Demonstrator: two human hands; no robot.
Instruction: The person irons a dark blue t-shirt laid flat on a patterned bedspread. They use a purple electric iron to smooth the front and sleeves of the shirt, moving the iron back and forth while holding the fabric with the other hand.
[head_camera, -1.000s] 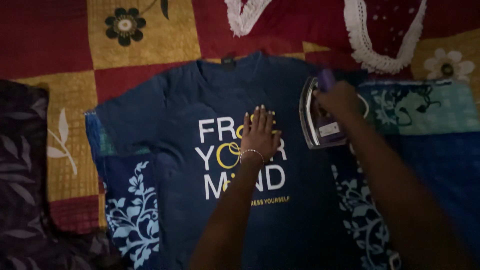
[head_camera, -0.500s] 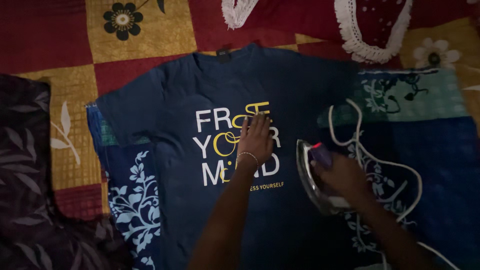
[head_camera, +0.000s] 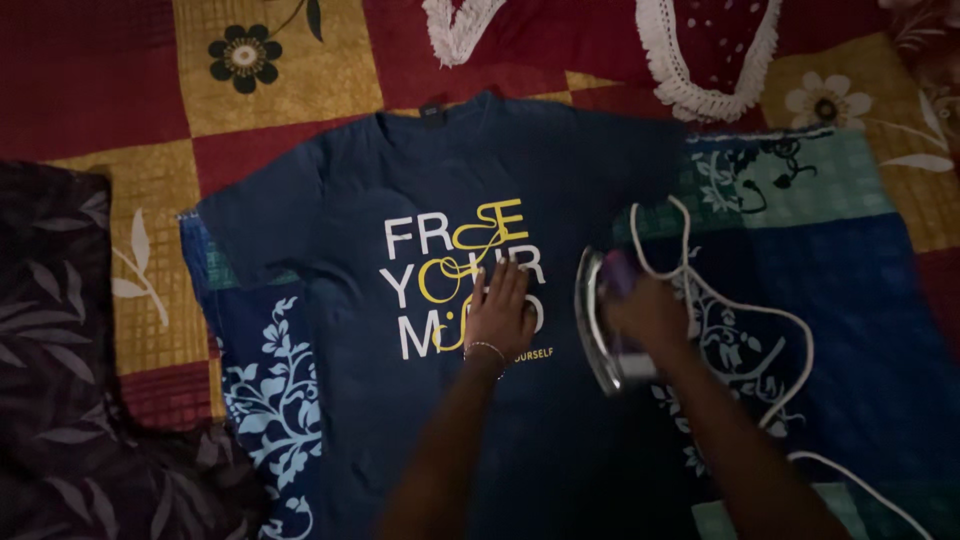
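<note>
A navy t-shirt (head_camera: 340, 210) with white and yellow lettering lies flat, front up, on a blue floral cloth (head_camera: 860, 300). My left hand (head_camera: 500, 315) presses flat on the lower part of the lettering, fingers together, a thin bracelet at the wrist. My right hand (head_camera: 650, 315) grips the handle of a purple and white clothes iron (head_camera: 600, 325), which rests on the shirt's right side, just right of the lettering. The iron's white cord (head_camera: 745, 305) loops across the blue cloth to the right.
A red and yellow checked bedspread (head_camera: 270, 110) with flower motifs lies under everything. A dark leaf-patterned cloth (head_camera: 50, 380) lies at the left edge. A maroon garment with white lace trim (head_camera: 700, 50) lies at the top.
The iron went from the shirt's upper right down its right side, then a little up and left. My left hand slid down the lettering, uncovering the top word.
</note>
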